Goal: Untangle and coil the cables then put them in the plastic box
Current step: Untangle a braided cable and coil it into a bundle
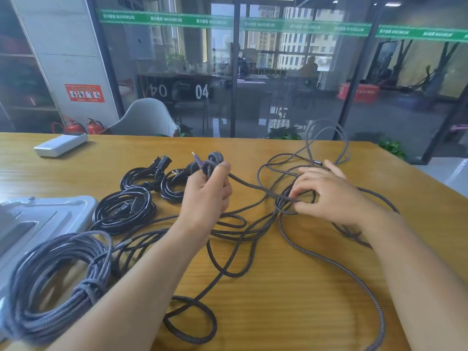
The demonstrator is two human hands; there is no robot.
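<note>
Left hand: one. Fingers curled tight round a small wound bundle of the loose braided cable, plug end sticking up above the fist, raised just off the table.

Right hand: one. Fingers spread and bent, tips pinching a knot of the same cable's strands just beside the left hand, to its right.

Loose braided cable: one, grey, uncoiled. It runs from the left hand's bundle across to the right hand, sprawls in open loops under both forearms and toward the near table edge, and rises in an arc beyond the right hand. A second metal connector lies just past the right hand.

Coiled braided cable: one, grey, bound with its own wrap, left of the left forearm, partly resting on the plastic box.

Black power cables: three coils. One left of the left hand, two smaller () just beyond it, plugs showing.

Plastic box: one, grey lid visible, far left of the left hand; contents cannot be told.

White device: one, at the far left table edge.

Beyond the table: one pale chair, two red fire extinguishers, glass partition.
</note>
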